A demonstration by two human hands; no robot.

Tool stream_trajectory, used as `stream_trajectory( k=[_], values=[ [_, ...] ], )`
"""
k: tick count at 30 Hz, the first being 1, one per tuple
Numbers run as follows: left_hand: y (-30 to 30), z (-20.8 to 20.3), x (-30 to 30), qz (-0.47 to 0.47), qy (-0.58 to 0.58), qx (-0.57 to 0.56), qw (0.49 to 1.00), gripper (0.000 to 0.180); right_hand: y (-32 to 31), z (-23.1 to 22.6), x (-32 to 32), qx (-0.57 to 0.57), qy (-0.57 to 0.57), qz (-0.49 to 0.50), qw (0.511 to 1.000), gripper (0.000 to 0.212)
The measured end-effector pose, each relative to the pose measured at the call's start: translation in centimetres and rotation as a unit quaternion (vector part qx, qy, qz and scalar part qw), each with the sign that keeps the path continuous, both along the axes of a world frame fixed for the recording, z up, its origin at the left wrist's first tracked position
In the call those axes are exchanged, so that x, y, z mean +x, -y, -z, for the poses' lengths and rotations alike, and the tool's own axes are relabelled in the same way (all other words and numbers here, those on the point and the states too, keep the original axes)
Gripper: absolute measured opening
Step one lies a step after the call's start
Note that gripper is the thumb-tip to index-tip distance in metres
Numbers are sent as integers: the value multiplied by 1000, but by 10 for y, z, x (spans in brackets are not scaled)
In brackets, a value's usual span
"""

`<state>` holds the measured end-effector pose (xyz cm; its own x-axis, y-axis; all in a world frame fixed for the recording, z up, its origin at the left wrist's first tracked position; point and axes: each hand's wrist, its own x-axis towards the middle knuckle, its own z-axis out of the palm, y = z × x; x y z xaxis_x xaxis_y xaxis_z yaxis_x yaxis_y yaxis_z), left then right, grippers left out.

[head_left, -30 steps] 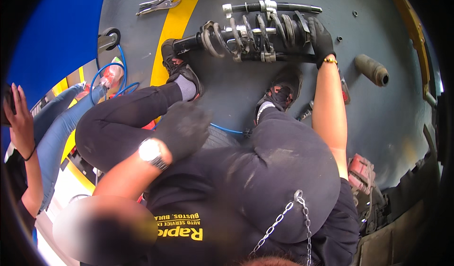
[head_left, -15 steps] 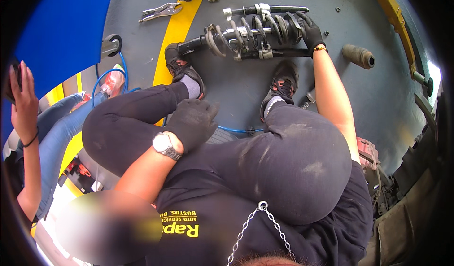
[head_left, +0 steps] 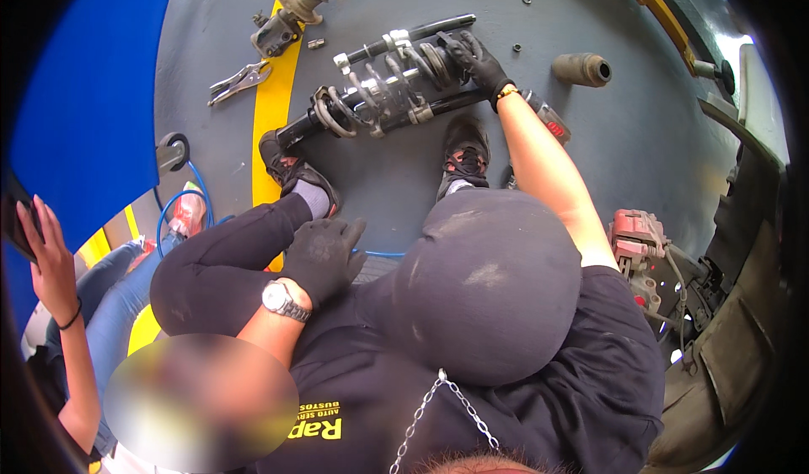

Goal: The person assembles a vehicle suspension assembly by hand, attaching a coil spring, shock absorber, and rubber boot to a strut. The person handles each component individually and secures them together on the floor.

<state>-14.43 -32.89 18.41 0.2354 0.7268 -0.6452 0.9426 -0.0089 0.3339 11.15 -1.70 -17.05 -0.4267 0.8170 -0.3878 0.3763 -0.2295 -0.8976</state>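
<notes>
My right hand (head_left: pixel 479 59), in a black glove, grips the upper end of a strut (head_left: pixel 297 128) lying on the floor. A grey coil spring (head_left: pixel 335 113) surrounds its rod. Two black spring compressors (head_left: pixel 442 26) run along either side of the coil, their silver clamps hooked over it. The strut's lower end rests by my left shoe (head_left: pixel 291 166). My left hand (head_left: pixel 324 259), also gloved, lies on my thigh with its fingers stretched out, holding nothing.
Locking pliers (head_left: pixel 240 82), a used strut (head_left: pixel 286 27), a small socket (head_left: pixel 316 43) and a brown cylinder (head_left: pixel 581 69) lie around. A red-and-grey tool (head_left: pixel 549 122) is partly behind my right forearm. A red brake caliper (head_left: pixel 638 234) is at right. Another person's hand (head_left: pixel 52 259) holds a dark object.
The view has shifted and turned, showing more of the used strut, the caliper and the red-and-grey tool. My right hand stays on the strut's upper end; my left stays on my thigh.
</notes>
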Motion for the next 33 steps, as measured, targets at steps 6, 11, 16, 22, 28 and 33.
stream_trajectory(
  k=[6, 11, 16, 22, 28, 33],
  values=[
    [-3, 1, 6, 22, 36, 47, 998, 53, -7, -9, 31, 120, -109, -17, 987, 78],
    [-2, -7, 6, 10, 26, 57, 998, 54, -10, -71, 11, -271, -139, 94, 948, 65],
    [-5, -5, 8, 14, 20, 13, 1000, 57, 8, -51, 10, -120, -169, 49, 977, 90],
    [-5, -6, 9, 24, 35, 29, 999, 57, 28, -75, -18, -27, -3, 68, 997, 131],
    [-12, 2, 11, 13, 57, 16, 998, 59, 7, -28, 15, 17, 63, 64, 996, 128],
    [-53, 3, 13, -86, 22, 66, 994, 56, 24, -82, -10, -7, 61, 82, 995, 120]
  ],
)
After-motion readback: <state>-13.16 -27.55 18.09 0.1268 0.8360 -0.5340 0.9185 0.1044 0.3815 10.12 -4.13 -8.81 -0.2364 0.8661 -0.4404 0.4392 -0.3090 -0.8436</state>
